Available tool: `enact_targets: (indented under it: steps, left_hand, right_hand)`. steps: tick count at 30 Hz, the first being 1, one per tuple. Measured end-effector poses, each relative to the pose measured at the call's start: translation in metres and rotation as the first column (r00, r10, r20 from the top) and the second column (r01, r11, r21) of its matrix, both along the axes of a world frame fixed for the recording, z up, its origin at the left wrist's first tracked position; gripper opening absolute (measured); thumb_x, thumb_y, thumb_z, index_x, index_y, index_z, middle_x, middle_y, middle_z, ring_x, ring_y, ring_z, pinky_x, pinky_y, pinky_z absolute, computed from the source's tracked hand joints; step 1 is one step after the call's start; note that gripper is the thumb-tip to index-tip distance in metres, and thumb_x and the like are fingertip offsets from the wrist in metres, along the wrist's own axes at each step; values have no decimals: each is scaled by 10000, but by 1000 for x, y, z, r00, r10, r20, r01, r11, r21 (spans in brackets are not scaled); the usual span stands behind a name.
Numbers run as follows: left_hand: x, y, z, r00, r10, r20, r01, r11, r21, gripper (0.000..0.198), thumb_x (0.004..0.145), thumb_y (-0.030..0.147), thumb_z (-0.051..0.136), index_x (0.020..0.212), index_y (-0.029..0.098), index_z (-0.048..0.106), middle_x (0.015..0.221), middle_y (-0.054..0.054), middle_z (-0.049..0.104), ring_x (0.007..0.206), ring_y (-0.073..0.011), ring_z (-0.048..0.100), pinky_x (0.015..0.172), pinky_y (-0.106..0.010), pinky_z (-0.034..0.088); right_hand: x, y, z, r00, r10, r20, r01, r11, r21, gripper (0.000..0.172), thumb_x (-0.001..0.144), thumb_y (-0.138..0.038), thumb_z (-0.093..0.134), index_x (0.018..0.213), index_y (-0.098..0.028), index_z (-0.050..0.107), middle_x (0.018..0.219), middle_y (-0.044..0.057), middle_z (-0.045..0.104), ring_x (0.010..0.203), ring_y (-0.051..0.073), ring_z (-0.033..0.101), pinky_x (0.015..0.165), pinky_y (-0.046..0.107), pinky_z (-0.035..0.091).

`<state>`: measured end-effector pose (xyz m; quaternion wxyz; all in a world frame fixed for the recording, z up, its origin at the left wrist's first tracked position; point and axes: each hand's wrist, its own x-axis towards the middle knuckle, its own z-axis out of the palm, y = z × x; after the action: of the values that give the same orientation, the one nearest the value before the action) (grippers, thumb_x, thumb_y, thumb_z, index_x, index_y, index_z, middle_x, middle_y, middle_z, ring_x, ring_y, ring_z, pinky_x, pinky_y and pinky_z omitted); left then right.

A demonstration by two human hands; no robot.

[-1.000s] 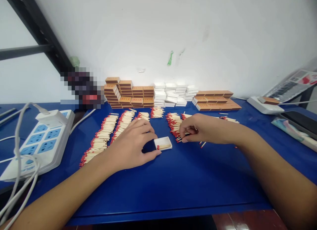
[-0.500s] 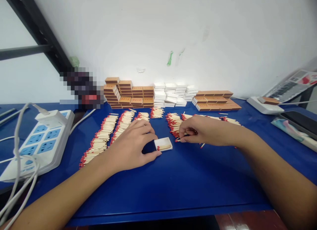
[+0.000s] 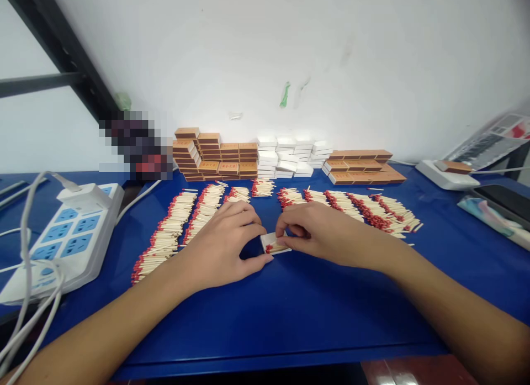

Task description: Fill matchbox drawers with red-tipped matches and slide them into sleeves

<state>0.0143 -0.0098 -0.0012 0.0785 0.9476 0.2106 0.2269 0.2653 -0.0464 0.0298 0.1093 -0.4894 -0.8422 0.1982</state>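
A small white matchbox tray (image 3: pixel 268 239) lies on the blue table, steadied between the thumb and forefinger of my left hand (image 3: pixel 223 244). Several red-tipped matches (image 3: pixel 270 248) rest inside it. Above the tray's right side, my right hand (image 3: pixel 312 227) is closed in a pinch, its fingertips at the matches in the tray. They partly cover the tray, and exactly how many matches they grip is hidden. Rows of loose matches (image 3: pixel 176 225) spread out beyond my left hand, and more match piles (image 3: pixel 343 204) lie behind my right hand.
Brown matchboxes (image 3: pixel 229 168) and white trays (image 3: pixel 285 158) are stacked along the wall. More brown boxes (image 3: pixel 362 167) stand right of them. A power strip (image 3: pixel 72 230) with cables occupies the left; a phone (image 3: pixel 503 202) and a white device (image 3: pixel 447 175) lie at right.
My right hand has moved left from the match pile to the tray, bringing its pinched fingers over it. My left hand stays around the tray.
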Motion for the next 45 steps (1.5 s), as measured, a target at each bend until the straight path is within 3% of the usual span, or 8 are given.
enact_targets:
  steps: [13, 18, 23, 28, 36, 45]
  left_hand:
    - [-1, 0, 0, 1000, 2, -12, -3, 1000, -26, 210, 973, 395, 784, 1052, 200, 782, 1072, -63, 754, 1119, -274, 655, 1075, -481, 494]
    - [-2, -1, 0, 1000, 8, 0, -8, 1000, -23, 218, 955, 384, 809, 1078, 205, 792, 1064, -63, 756, 1121, -281, 655, 1064, -487, 504]
    - [-3, 1, 1, 1000, 7, 9, -7, 1000, -16, 218, 964, 385, 803, 1061, 191, 792, 1062, -70, 755, 1107, -283, 652, 1040, -491, 512]
    - [-4, 1, 1, 1000, 6, 21, -6, 1000, -12, 194, 970, 381, 792, 1045, 202, 793, 1056, -70, 749, 1100, -275, 652, 1032, -471, 516]
    - [-4, 2, 1, 1000, 13, 16, -13, 1000, -22, 204, 960, 381, 808, 1052, 200, 797, 1071, -70, 755, 1119, -281, 647, 1046, -484, 516]
    - [-4, 1, 2, 1000, 12, 8, -11, 999, -30, 201, 958, 379, 805, 1049, 200, 793, 1072, -74, 757, 1128, -286, 648, 1047, -487, 515]
  right_hand:
    - [8, 3, -2, 998, 69, 6, -69, 997, -34, 115, 957, -219, 648, 884, -214, 737, 806, 3, 662, 688, 143, 535, 623, 285, 348]
    - [28, 7, 13, 1000, -9, -4, 9, 999, 33, 191, 988, -334, 637, 923, -234, 786, 694, -21, 592, 609, 138, 497, 588, 289, 338]
    - [50, 16, 20, 997, -18, 81, 23, 998, -63, 170, 940, -342, 679, 906, -250, 817, 705, -16, 594, 600, 138, 505, 578, 291, 336]
    - [48, 21, 13, 994, -26, 104, 41, 989, -139, 129, 900, -338, 717, 889, -248, 809, 724, -11, 601, 625, 145, 520, 598, 293, 351]
    - [54, 21, 15, 978, -113, 175, 141, 978, -154, 120, 877, -328, 707, 828, -238, 768, 696, -16, 614, 590, 134, 530, 560, 278, 366]
    - [49, 18, 15, 983, -76, 166, 105, 979, -174, 131, 880, -314, 711, 788, -226, 737, 676, -10, 602, 576, 138, 497, 558, 284, 350]
